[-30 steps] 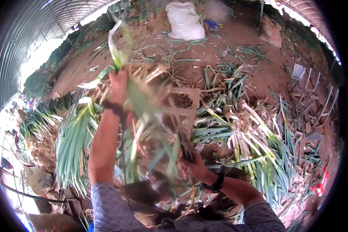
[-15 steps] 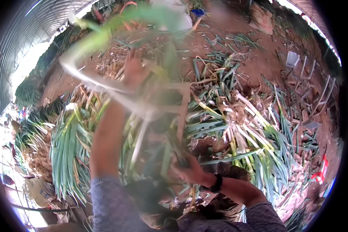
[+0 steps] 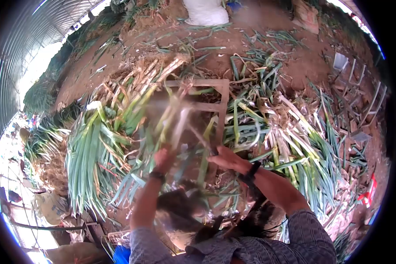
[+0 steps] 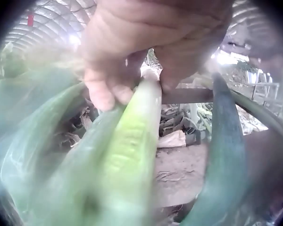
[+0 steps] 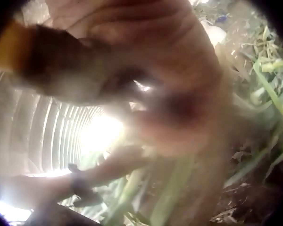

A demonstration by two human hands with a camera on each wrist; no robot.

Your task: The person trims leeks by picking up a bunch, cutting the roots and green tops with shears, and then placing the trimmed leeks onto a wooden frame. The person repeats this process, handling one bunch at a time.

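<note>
My left hand grips a large green onion, its pale stalk blurred and pointing away from me in the head view. Wide green leaves hang below the fingers in the left wrist view. Close on the right, my right hand is curled round the dark handle of a knife, which has an orange end in the right wrist view. Its narrow blade slants up and left towards the stalk. In the left wrist view a flat dark strip runs right beside the stalk.
A wooden frame stands just beyond my hands. Heaps of green onions lie to the left and right. Farther off are a white sack, a brownish sack and metal-legged frames on dirt ground.
My left hand has swung back from far ahead, bringing the onion down near the right hand. The onion's white end now points forward. My right hand has moved slightly forward with the knife.
</note>
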